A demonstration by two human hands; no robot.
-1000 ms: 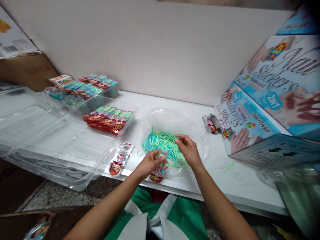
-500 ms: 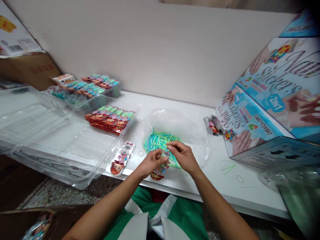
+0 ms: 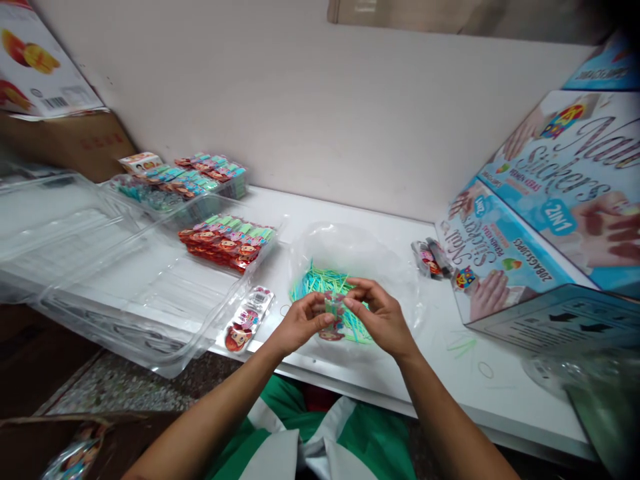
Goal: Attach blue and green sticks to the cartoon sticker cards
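Over the clear plastic bag point(image 3: 360, 243), my left hand point(image 3: 304, 325) pinches a small printed packet point(image 3: 331, 330) with a cartoon head at its lower end. My right hand point(image 3: 384, 320) has its thumb and forefinger at the packet's upper right edge, gripping it too. Light green shows at the top of the packet. Thin green and blue sticks point(image 3: 314, 285) lie loose in the bag behind and below both hands. Left of my left hand, a flat printed card or packet point(image 3: 249, 321) lies at the table's front edge.
A clear plastic tray point(image 3: 150, 307) at left holds stacked red packets point(image 3: 227, 240). More packets point(image 3: 195, 177) fill a container behind. Nail Stickers boxes point(image 3: 500, 247) stand at right, beside dark small packets point(image 3: 430, 259). Loose green strips point(image 3: 463, 347) and a rubber band point(image 3: 485, 369) lie on the table point(image 3: 430, 367).
The packet has come up between both hands and turned more face-on, its green top now showing. My right hand has shifted slightly right. The whole view has tilted a little.
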